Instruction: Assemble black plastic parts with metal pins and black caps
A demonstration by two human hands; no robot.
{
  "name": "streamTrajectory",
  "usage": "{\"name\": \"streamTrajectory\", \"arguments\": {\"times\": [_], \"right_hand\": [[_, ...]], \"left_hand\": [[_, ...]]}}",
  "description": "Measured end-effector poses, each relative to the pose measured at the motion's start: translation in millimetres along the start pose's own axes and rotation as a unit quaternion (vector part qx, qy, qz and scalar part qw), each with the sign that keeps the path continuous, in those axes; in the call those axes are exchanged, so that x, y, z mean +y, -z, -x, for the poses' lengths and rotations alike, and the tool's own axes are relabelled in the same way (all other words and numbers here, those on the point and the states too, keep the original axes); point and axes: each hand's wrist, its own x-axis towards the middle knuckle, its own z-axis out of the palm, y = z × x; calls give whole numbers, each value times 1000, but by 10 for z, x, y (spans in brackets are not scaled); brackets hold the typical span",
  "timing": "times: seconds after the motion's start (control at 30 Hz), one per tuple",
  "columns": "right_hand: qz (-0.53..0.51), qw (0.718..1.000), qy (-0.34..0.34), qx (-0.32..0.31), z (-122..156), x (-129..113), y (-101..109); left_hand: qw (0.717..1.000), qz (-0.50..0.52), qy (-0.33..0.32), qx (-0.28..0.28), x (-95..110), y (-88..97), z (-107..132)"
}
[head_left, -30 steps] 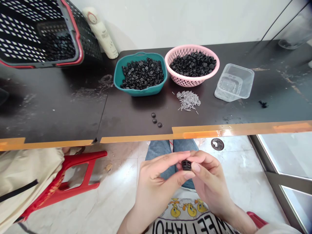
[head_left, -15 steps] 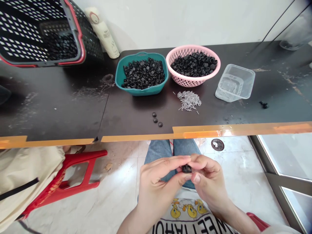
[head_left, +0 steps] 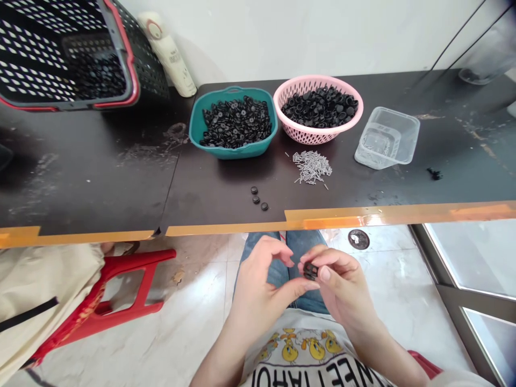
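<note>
My right hand (head_left: 342,282) pinches a small black plastic part (head_left: 310,271) with square openings, held over my lap. Beside it, my left hand (head_left: 268,279) has its fingers spread, with the thumb tip at or very near the part's lower edge; whether it touches I cannot tell. On the table before me lie three small round black caps (head_left: 256,199). A loose pile of short silvery pins (head_left: 312,167) is to their right. Behind stand a teal basin (head_left: 196,126) of black discs and a pink basket (head_left: 318,135) of black ring-like pieces.
A clear plastic tub (head_left: 407,142) with some pins stands at the right, near a small black scrap (head_left: 434,173). At the left are a large black basket (head_left: 151,75) with a red rim and a white bottle (head_left: 173,62). Orange tape (head_left: 387,216) lines the table edge; a red stool (head_left: 141,290) stands below left.
My left fingers have opened and drawn away from the black part, which stays in my right hand and has turned slightly. The things on the table have not moved.
</note>
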Motion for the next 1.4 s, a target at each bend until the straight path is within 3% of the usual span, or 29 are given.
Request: {"name": "streamTrajectory", "arguments": {"times": [0.13, 0.33, 0.4, 0.47, 0.6, 0.73, 0.93, 1.2, 1.4], "right_hand": [[39, 999, -18, -9, -6, 53, 30], [74, 997, -17, -26, -66, 87, 112], [145, 989, -5, -25, -143, 61, 198], [250, 968, 9, -14, -255, 29, 318], [423, 904, 39, 40, -510, -15, 571], [491, 867, 54, 69, -708, -44, 728], [583, 803, 100, 69, -1010, -133, 853], [692, 707, 141, 22, -1484, -163, 846], [722, 677, 140, 1, -1620, -109, 817]], "left_hand": [[983, -88, -41, -157, -7, 52, -29], [976, -63, -36, -204, 7, 38, -17], [979, -81, -10, -185, -35, 40, -49], [978, -164, 13, -130, -124, 60, -133], [917, -395, 41, -37, -387, 134, -407], [856, -516, 34, -21, -567, 164, -603], [801, -598, -17, -28, -633, 187, -665], [791, -612, -20, -3, -716, 333, -744], [807, -589, -35, -19, -707, 429, -787]]}}
